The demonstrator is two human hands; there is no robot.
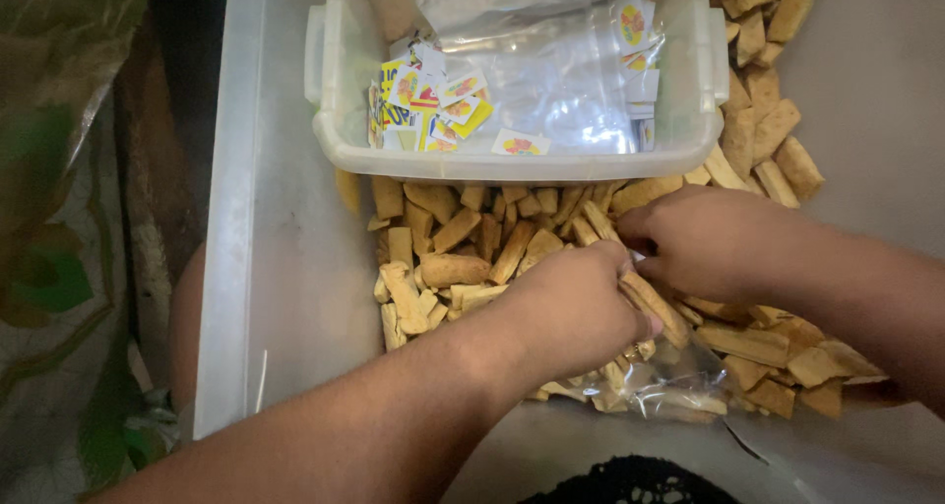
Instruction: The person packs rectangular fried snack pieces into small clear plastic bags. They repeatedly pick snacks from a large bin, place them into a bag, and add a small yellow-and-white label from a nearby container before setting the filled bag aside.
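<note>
A heap of tan, stick-shaped fried snack pieces [463,243] lies on a pale tray surface [295,297]. My left hand [576,312] is curled over a clear plastic bag [669,386] that holds several snack pieces, and grips its top. My right hand [704,243] is closed on a snack stick [655,307] at the bag's mouth, touching my left hand. The bag's opening is hidden under my fingers.
A clear plastic tub [512,159] stands behind the heap, holding empty clear bags [551,71] and several small colourful paper labels [423,100]. More snack pieces [763,120] run up the right side. A patterned cloth [59,219] lies left of the tray's raised edge [231,199].
</note>
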